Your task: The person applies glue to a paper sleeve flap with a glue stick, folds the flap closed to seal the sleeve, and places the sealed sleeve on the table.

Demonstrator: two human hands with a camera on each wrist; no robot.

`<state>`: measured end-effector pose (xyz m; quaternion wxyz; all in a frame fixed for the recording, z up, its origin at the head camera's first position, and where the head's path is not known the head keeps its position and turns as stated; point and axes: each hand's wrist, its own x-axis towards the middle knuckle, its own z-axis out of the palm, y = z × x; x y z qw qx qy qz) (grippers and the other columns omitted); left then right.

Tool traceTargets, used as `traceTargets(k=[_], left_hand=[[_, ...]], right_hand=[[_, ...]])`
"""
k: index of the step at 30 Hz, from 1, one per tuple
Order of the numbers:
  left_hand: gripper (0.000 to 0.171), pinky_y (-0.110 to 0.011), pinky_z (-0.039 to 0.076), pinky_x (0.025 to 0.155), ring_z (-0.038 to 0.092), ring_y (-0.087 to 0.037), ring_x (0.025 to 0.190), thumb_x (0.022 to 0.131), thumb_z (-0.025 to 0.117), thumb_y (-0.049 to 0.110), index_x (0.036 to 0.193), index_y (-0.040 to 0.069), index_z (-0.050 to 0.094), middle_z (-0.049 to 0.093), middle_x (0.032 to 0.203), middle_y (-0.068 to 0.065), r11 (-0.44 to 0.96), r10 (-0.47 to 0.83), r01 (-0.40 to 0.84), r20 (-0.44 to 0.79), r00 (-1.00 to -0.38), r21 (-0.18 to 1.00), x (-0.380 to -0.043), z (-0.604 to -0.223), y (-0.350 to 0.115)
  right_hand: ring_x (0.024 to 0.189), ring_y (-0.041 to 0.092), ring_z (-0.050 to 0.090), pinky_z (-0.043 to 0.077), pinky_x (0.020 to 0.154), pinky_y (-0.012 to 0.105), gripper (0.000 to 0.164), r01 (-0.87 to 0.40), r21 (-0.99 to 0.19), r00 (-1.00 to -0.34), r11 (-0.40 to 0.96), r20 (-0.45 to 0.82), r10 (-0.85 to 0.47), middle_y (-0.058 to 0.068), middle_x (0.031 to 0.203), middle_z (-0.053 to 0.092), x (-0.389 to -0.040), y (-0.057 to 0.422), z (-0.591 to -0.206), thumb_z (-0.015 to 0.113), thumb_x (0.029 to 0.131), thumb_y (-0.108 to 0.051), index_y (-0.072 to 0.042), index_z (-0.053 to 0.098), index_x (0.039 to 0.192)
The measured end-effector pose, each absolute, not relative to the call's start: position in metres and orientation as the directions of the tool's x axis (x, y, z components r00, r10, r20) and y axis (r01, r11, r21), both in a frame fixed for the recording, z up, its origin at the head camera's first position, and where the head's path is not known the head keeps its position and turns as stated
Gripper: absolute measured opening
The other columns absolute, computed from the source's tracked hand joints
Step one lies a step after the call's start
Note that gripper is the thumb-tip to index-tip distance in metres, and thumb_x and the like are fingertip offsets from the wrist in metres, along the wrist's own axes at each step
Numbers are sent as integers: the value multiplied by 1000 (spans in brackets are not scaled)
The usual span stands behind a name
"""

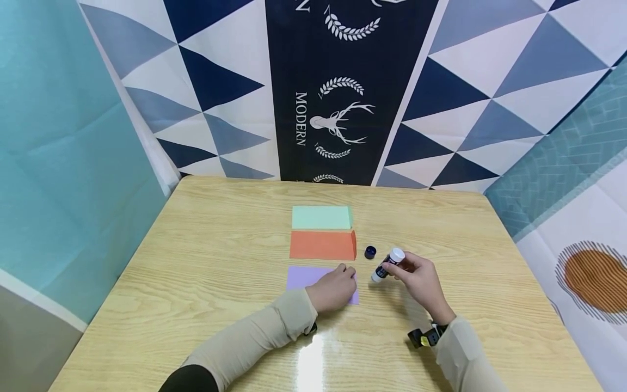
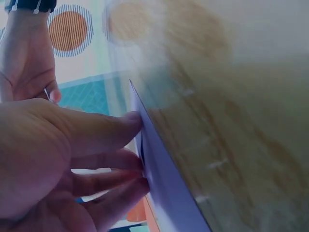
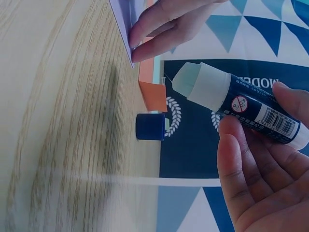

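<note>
A purple sheet of paper (image 1: 303, 275) lies on the table under my left hand (image 1: 333, 289). In the left wrist view, the thumb and fingertips rest against the face of this paper (image 2: 166, 186), close to its edge. My right hand (image 1: 422, 280) holds a glue stick (image 1: 388, 265) between thumb and fingers, tilted with its uncapped end down. The right wrist view shows the pale glue tip (image 3: 186, 79) sticking out of the white collar, apart from the paper. The dark blue cap (image 1: 370, 252) stands on the table near the glue stick.
Beyond the purple paper lie an orange paper (image 1: 320, 245) and a mint green paper (image 1: 320, 218), each with its right end folded up. The wooden table (image 1: 196, 261) reaches back to a patterned cloth (image 1: 235, 103). A blue-green cloth (image 1: 68, 136) hangs at left.
</note>
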<state>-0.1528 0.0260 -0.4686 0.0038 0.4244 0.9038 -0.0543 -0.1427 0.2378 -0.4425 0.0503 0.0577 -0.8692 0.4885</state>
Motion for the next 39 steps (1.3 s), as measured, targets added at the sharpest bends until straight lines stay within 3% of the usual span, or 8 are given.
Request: traceTargets(k=[4, 8, 17, 26, 32, 35, 39], left_hand=[[21, -23, 43, 83, 48, -13, 89, 98, 53, 13, 100, 11, 73, 61, 104, -2, 617, 773, 773, -67, -630, -147, -153, -470, 26], [24, -22, 45, 82, 49, -12, 90, 100, 51, 16, 109, 11, 72, 62, 107, -1, 606, 774, 772, -81, -627, -192, -152, -468, 26], [20, -20, 52, 63, 59, -9, 73, 95, 58, 9, 91, 17, 76, 65, 91, 4, 655, 752, 749, -14, -659, -99, -151, -467, 31], [12, -21, 50, 60, 57, -8, 67, 87, 65, 11, 79, 16, 72, 65, 80, 4, 673, 739, 738, 10, -673, -42, -161, -466, 31], [10, -19, 48, 63, 55, -8, 71, 88, 67, 17, 80, 15, 73, 65, 88, 3, 676, 737, 737, -6, -676, -7, -163, -468, 29], [13, -19, 51, 64, 58, -8, 76, 91, 66, 24, 84, 16, 75, 65, 95, 3, 674, 737, 737, -17, -676, -59, -157, -469, 28], [16, -21, 54, 61, 61, -8, 74, 94, 62, 22, 86, 19, 75, 67, 90, 3, 658, 747, 744, -23, -665, -117, -150, -468, 29]], right_hand=[[70, 16, 64, 55, 63, 29, 20, -153, -846, -988, 511, 147, -52, -1, 83, 70, -143, 237, -442, 74, 87, -23, -6, 72, 97], [69, 14, 63, 54, 62, 29, 20, -157, -844, -987, 514, 153, -51, -1, 82, 70, -144, 237, -442, 74, 88, -24, -5, 72, 96], [68, 16, 63, 54, 61, 30, 22, -157, -840, -987, 518, 153, -52, 0, 81, 70, -144, 239, -442, 73, 88, -25, -5, 72, 95], [67, 14, 63, 54, 61, 30, 20, -164, -835, -986, 525, 160, -53, 3, 81, 69, -146, 240, -442, 73, 88, -22, -4, 72, 96], [67, 13, 64, 55, 61, 28, 20, -187, -807, -981, 560, 185, -62, 7, 85, 71, -152, 240, -439, 73, 89, -22, -4, 72, 97], [70, 17, 65, 56, 62, 30, 21, -187, -806, -981, 561, 184, -61, 9, 88, 71, -154, 241, -438, 72, 89, -24, -4, 71, 98], [70, 19, 66, 56, 62, 30, 22, -181, -811, -983, 556, 171, -71, 8, 87, 71, -154, 242, -440, 73, 89, -24, -4, 71, 97]])
